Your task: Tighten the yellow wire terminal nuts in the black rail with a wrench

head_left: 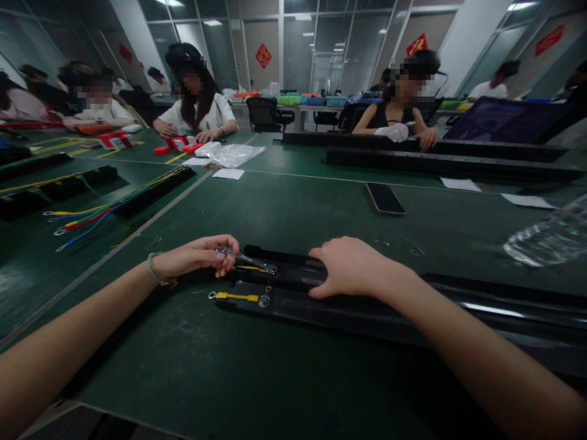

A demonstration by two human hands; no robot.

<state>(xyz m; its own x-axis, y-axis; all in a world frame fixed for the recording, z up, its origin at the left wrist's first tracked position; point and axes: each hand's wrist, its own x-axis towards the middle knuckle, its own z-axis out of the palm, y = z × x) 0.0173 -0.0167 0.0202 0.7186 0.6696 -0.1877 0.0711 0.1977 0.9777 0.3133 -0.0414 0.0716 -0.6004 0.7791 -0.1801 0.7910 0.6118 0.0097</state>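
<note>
Two long black channels (293,308) lie side by side on the green table. My left hand (214,253) grips a wrench (250,261), whose far end sits over a fastener inside the rear channel. Beneath the wrench a short yellow wire (252,268) shows in part. In the front channel lies another yellow wire (236,297) with a ring terminal past the channel's end, near a brass-coloured nut (268,289). My right hand (346,266) is closed over the rear channel's walls, thumb on the near side, fingers on the far side.
A phone (385,198) lies beyond the channels, and a clear plastic bottle (548,235) is at the right. Coloured wires (98,217) with ring terminals lie at the left. Across the table, two people handle red-and-white parts (178,143) and long black channels (440,160).
</note>
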